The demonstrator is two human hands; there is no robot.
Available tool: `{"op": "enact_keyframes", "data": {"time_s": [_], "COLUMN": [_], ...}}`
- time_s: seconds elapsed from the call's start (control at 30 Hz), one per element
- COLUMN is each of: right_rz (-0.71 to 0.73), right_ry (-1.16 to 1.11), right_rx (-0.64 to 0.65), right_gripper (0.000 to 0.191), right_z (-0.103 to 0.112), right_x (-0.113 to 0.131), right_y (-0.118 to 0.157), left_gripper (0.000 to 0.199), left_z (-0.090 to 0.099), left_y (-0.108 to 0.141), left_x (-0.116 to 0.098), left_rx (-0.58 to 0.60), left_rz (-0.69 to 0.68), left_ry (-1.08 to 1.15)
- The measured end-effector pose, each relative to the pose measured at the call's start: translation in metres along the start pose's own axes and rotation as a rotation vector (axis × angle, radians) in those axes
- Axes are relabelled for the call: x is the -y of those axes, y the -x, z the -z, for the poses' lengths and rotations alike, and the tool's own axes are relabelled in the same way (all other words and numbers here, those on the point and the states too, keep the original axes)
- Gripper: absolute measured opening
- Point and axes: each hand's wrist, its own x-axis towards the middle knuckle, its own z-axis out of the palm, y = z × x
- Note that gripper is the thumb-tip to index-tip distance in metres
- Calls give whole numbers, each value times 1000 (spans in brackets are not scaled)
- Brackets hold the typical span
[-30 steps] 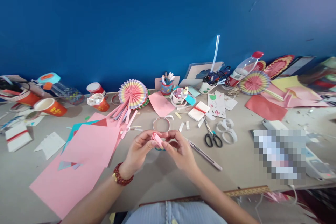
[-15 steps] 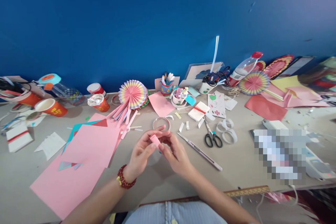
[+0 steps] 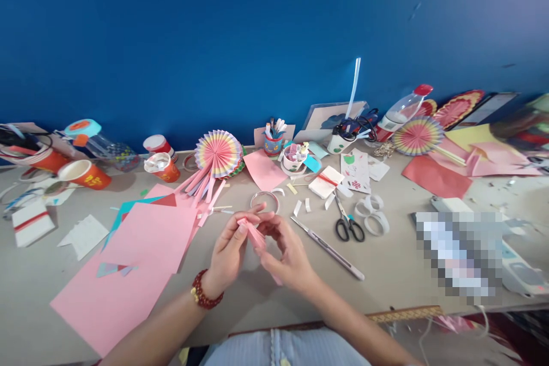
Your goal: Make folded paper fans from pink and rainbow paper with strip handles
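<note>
A small folded strip of pink paper point(image 3: 256, 235) is held between my two hands above the table's near middle. My left hand point(image 3: 230, 249), with a red bead bracelet at the wrist, pinches its upper left end. On the other side, my right hand point(image 3: 288, 251) has its thumb and fingers closed on the paper's right part. A bit of pink shows below my right hand. Just beyond my fingers lies a ring of tape point(image 3: 265, 194). A utility knife point(image 3: 328, 248) lies to the right of my right hand.
Pink sheets point(image 3: 150, 234) spread at left. Black-handled scissors point(image 3: 348, 227) and white tape rings point(image 3: 372, 214) lie at right, near a blurred-out device point(image 3: 458, 251). A paper fan point(image 3: 218, 154), cups point(image 3: 84, 174) and a bottle point(image 3: 401, 113) stand by the blue wall.
The pink paper, a compact piece before, now shows longer and opened out, with its end hanging below. My right hand's fingers have shifted down and apart from my left hand's.
</note>
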Motion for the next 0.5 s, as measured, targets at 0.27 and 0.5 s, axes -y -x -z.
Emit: {"op": "enact_keyframes", "data": {"time_s": [0.27,0.5], "right_rz": [130,-56], "right_ry": [447,229], "right_rx": [-165,-70], "right_gripper": [40,35], "right_z": [-3,7], "right_x": [-7,-3], "right_y": [0,-2], "left_gripper": [46,63], "left_z": [-8,6], "left_y": [0,-7], "left_x": [10,3], "left_rx": [-14,-16], "left_rz": [99,103], "left_ry": [100,30]}}
